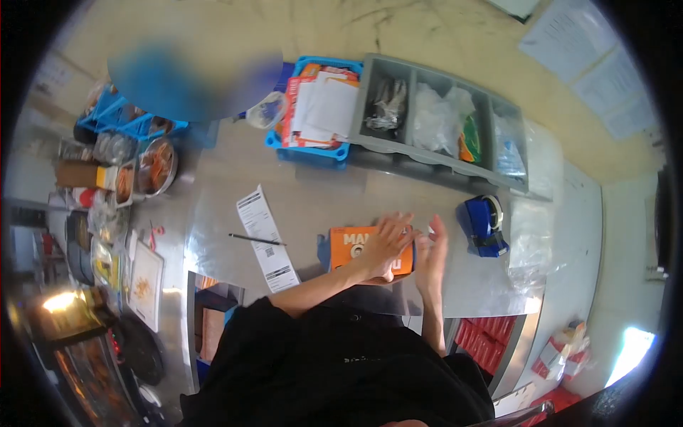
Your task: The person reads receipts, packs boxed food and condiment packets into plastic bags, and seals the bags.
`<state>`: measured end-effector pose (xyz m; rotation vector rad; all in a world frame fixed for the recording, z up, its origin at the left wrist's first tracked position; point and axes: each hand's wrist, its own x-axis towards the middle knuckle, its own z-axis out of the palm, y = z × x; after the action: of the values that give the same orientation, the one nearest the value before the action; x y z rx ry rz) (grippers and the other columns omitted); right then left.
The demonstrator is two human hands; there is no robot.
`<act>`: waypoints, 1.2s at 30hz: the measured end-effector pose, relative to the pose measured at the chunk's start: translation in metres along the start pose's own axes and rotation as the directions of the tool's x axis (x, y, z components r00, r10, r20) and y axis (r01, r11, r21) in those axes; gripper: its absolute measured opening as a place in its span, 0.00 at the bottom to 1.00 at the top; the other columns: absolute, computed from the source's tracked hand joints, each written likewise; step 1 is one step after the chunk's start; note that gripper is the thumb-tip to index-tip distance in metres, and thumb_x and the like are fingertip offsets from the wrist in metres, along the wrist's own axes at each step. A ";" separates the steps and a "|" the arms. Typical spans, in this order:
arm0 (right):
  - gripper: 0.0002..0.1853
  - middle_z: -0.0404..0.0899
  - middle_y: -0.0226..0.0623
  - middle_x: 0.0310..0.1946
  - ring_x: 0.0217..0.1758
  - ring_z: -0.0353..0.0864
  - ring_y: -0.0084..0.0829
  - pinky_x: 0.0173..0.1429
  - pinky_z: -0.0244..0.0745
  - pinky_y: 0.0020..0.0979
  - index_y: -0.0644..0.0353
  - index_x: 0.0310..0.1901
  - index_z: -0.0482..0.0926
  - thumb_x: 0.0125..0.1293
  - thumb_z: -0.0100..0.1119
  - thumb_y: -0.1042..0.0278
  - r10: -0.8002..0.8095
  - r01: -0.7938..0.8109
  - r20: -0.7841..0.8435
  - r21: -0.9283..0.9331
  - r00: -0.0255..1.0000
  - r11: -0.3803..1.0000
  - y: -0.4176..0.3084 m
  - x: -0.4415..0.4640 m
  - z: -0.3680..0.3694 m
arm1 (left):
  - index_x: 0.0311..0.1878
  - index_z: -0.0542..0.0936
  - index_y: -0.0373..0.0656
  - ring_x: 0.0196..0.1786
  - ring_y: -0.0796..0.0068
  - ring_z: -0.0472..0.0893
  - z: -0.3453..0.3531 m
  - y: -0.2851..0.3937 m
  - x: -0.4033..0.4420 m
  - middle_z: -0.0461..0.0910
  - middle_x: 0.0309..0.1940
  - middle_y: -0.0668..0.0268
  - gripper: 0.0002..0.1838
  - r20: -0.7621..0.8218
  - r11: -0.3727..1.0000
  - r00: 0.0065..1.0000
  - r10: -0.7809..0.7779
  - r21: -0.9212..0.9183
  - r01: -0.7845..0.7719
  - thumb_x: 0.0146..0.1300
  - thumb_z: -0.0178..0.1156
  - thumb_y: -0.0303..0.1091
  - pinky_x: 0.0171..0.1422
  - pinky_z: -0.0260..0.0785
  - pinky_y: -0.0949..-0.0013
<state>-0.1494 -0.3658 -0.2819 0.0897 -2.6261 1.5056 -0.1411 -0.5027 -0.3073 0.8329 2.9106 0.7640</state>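
Observation:
An orange package (346,250) with large pale letters lies on the metal table in front of me. My left hand (384,245) rests across its right half, fingers stretched out and lying on it, so part of the lettering is covered. Close by the package's right edge, my right hand (430,255) is raised with the fingers apart; I cannot tell whether it touches the edge. Left of the package lies a long printed receipt (265,228), with a dark pen (257,240) across it.
A blue tape dispenser (485,226) stands to the right. At the back are a grey compartment bin (427,153) with bagged items and a blue basket (341,151) of cards and papers. Food containers (158,167) and a white board (146,285) sit at left.

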 end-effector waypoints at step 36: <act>0.12 0.80 0.36 0.24 0.56 0.68 0.58 0.58 0.69 0.41 0.55 0.23 0.82 0.43 0.64 0.55 0.282 0.800 0.959 -0.158 -0.015 0.578 -0.111 0.015 0.115 | 0.50 0.61 0.50 0.46 0.75 0.78 0.034 0.006 -0.130 0.74 0.42 0.62 0.14 0.499 -0.719 0.688 -0.527 -0.693 -0.047 0.64 0.50 0.25 0.48 0.74 0.72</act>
<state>-0.1605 -0.5210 -0.2428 2.3394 -3.2533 -0.4153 -0.0211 -0.5479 -0.3493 -0.8369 0.5706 2.6267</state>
